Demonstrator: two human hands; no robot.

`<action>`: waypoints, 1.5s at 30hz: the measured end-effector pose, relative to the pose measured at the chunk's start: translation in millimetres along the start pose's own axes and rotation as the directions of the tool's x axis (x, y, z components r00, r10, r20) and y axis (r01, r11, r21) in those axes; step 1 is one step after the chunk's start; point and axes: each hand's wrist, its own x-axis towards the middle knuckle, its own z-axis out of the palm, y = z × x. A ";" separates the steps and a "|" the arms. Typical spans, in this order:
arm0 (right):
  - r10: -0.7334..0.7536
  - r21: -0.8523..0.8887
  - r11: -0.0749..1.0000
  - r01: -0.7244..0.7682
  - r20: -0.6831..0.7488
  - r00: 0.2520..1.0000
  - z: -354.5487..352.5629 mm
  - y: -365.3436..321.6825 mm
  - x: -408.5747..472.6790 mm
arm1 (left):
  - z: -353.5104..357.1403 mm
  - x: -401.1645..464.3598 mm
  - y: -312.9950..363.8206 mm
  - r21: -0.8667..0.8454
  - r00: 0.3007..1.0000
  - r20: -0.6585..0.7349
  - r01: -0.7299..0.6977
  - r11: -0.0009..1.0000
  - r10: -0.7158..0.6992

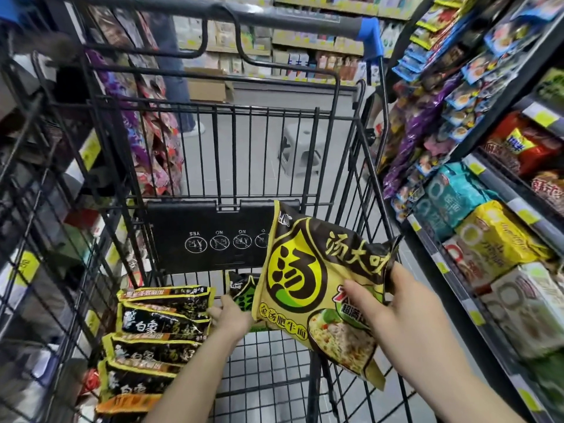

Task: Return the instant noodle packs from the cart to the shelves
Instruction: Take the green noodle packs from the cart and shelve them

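My right hand [406,303] grips a yellow and dark brown noodle pack [317,285] by its right edge, thumb on the front, and holds it above the black wire cart [232,138]. My left hand [229,312] reaches down into the cart, its fingers at another dark and green pack [241,290] standing behind the lifted one; I cannot tell whether it grips that pack. Several black and yellow noodle packs [161,325] lie stacked against the cart's left side.
Shelves on the right hold noodle multipacks in teal, yellow and white [500,248] with yellow price tags. Hanging snack bags [457,93] crowd the upper right. A grey plastic stool [302,151] and a cardboard box [207,87] stand in the aisle ahead. More shelving runs along the left.
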 end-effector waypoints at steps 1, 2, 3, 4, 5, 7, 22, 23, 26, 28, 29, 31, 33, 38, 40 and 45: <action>0.003 0.002 1.000 -0.003 -0.004 1.000 -0.2 0.0 0.2 | 2.4 -1.5 -1.0 0.027 1.000 0.003 -0.021 0.999 0.020; 0.003 0.002 1.000 -0.003 -0.007 1.000 -0.4 -0.2 0.6 | 5.4 -1.5 -2.4 0.040 0.999 0.005 -0.048 0.998 0.048; 0.002 0.002 1.000 -0.002 -0.006 1.000 -0.4 -0.1 0.8 | 7.7 -1.1 -4.3 0.033 0.997 0.004 -0.081 0.996 0.081; 0.001 0.003 1.000 -0.001 -0.004 1.000 -0.6 0.2 0.7 | 9.5 0.3 -6.4 0.006 0.994 0.004 -0.114 0.994 0.114; -0.001 0.004 1.000 0.001 -0.002 1.000 -0.8 0.9 0.5 | 10.3 1.0 -7.8 -0.025 0.991 0.010 -0.130 0.991 0.130; 0.002 0.006 1.000 -0.002 0.003 1.000 -1.8 1.6 -0.6 | 11.1 3.0 -10.3 -0.057 0.990 0.018 -0.138 0.989 0.140; 0.050 0.042 0.998 -0.050 0.001 0.999 -2.9 -2.3 -0.7 | 2.1 -16.6 -6.7 -0.050 0.935 0.038 -0.350 0.935 0.352; 0.064 0.066 0.996 -0.065 0.011 0.998 -3.4 -2.7 -0.2 | -1.4 -17.8 -4.8 -0.029 0.925 0.022 -0.380 0.925 0.380; 0.117 0.144 0.982 -0.126 0.069 0.991 -8.4 -4.6 2.8 | -27.5 -30.1 6.2 -0.024 0.917 0.004 -0.398 0.917 0.399; 0.136 0.167 0.974 -0.154 0.114 0.984 -18.8 -9.2 5.7 | -52.6 -42.8 17.7 -0.081 0.917 -0.013 -0.399 0.913 0.399; 0.134 0.177 0.972 -0.155 0.128 0.983 -24.9 -12.1 7.6 | -65.6 -49.9 23.0 -0.075 0.908 -0.023 -0.418 0.905 0.418; 0.116 0.194 0.971 -0.141 0.133 0.984 -42.4 -21.8 11.5 | -95.6 -68.5 36.1 -0.081 0.884 -0.032 -0.468 0.880 0.466; 0.105 0.212 0.969 -0.129 0.119 0.987 -62.5 -34.1 14.9 | -129.4 -88.6 52.7 -0.083 0.870 -0.047 -0.494 0.866 0.492; 0.093 0.378 0.917 -0.125 0.100 0.991 -123.7 -70.6 19.3 | -209.8 -148.1 101.8 -0.097 0.840 0.001 -0.540 0.836 0.543; 0.084 0.414 0.903 -0.112 0.086 0.993 -155.8 -82.0 17.2 | -231.0 -177.4 124.5 -0.143 0.825 -0.041 -0.564 0.813 0.564; 0.114 0.488 0.862 -0.133 0.069 0.991 -242.3 -101.4 -6.9 | -267.4 -250.9 171.3 -0.310 0.778 0.028 -0.590 0.745 0.628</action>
